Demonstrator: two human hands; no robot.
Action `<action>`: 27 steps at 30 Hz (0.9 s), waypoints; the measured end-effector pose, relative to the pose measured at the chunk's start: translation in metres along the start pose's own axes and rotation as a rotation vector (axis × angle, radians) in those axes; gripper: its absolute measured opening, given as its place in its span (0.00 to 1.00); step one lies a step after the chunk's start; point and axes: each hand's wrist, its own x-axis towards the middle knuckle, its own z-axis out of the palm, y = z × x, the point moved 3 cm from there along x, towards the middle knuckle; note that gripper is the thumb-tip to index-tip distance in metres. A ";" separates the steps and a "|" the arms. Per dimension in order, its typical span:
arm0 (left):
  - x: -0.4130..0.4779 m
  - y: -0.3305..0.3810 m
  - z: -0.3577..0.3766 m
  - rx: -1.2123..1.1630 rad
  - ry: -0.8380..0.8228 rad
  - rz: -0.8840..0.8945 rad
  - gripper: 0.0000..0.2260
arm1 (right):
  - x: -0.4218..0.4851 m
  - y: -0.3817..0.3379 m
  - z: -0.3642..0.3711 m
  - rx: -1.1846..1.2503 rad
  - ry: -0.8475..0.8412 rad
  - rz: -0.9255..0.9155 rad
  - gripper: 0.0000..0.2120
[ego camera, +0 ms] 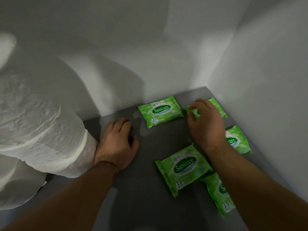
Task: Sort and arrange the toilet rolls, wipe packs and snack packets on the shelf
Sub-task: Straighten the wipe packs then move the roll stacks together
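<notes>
Grey shelf [150, 205]: five green wipe packs lie flat on its right half, and wrapped toilet rolls [41, 130] stand at its left.
Far row: one pack [160, 111] by the back wall, the corner pack [216, 105] just beside it.
Near packs: one [238, 140] against the right wall, two [183, 167] [218, 194] overlapping in front.
Right hand [206, 124]: fingertips pinch the corner pack's left edge.
Left hand [116, 142]: rests on the shelf with fingers loosely curled, holding nothing, wrist against the toilet rolls.
</notes>
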 end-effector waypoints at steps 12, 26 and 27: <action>0.001 0.000 0.000 0.016 -0.019 0.006 0.23 | 0.007 0.066 0.007 -0.068 -0.264 0.048 0.15; 0.001 0.002 -0.002 0.020 -0.005 0.029 0.22 | 0.041 0.069 0.026 -0.082 -0.278 0.036 0.16; 0.000 0.002 -0.002 0.019 -0.006 0.029 0.21 | 0.041 0.068 0.027 -0.085 -0.276 0.035 0.16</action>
